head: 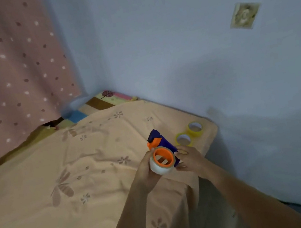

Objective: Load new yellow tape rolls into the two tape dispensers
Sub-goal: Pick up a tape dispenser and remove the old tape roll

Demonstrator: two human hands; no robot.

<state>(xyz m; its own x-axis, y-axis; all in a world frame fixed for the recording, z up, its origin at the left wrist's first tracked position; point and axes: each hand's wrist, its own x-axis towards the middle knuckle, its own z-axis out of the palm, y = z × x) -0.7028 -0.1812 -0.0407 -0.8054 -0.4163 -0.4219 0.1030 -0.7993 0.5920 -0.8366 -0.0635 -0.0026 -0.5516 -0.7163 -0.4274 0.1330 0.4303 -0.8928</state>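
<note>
Above the bed I hold a blue and orange tape dispenser (159,142) between both hands. Its orange hub (163,157) faces me and carries a pale, nearly used-up roll (158,167). My left hand (147,167) wraps around that roll from the left. My right hand (188,157) grips the dispenser's body from the right. Two yellow tape rolls (184,139) (195,127) lie flat side by side on the bedspread just beyond my right hand. Only one dispenser is in view.
An orange flowered bedspread (66,179) covers the bed; its corner ends near the blue wall (217,62) at right. A pink dotted curtain (7,68) hangs at the left. Colourful bedding (103,102) shows at the far corner.
</note>
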